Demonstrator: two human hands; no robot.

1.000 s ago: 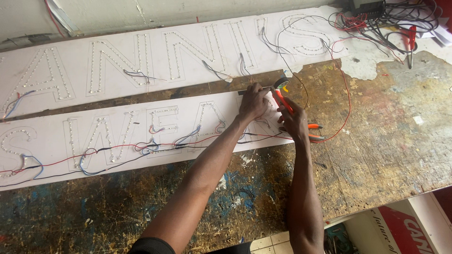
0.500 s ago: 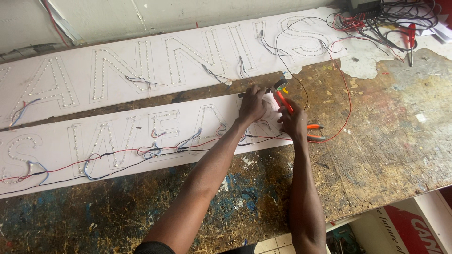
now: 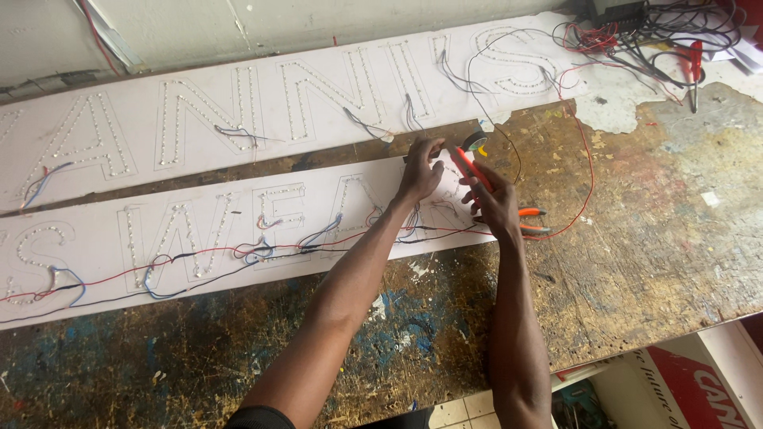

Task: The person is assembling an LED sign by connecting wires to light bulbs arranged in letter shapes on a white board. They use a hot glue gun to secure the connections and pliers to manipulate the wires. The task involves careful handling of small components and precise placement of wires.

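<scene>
The right hand (image 3: 494, 200) grips a red tool (image 3: 470, 167) over the right end of the near sign board (image 3: 199, 238) (white, with wires). The left hand (image 3: 420, 168), fingers curled, touches the board just left of the tool.

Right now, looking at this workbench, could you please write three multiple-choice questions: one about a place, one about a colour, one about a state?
1. Where is the right hand?
A. at the right end of the nearer white sign panel
B. on the far panel's left end
C. below the bench

2. What colour is the handle of the tool in the right hand?
A. blue
B. red
C. green

3. How is the left hand?
A. flat on the bare workbench
B. hanging off the bench edge
C. fingers bent over the nearer panel's top edge, beside the tool

Answers:
1 A, the hand lies over that panel's right end.
2 B, a red handle runs from the fingers.
3 C, its fingers curl there, close to the right hand.
</scene>
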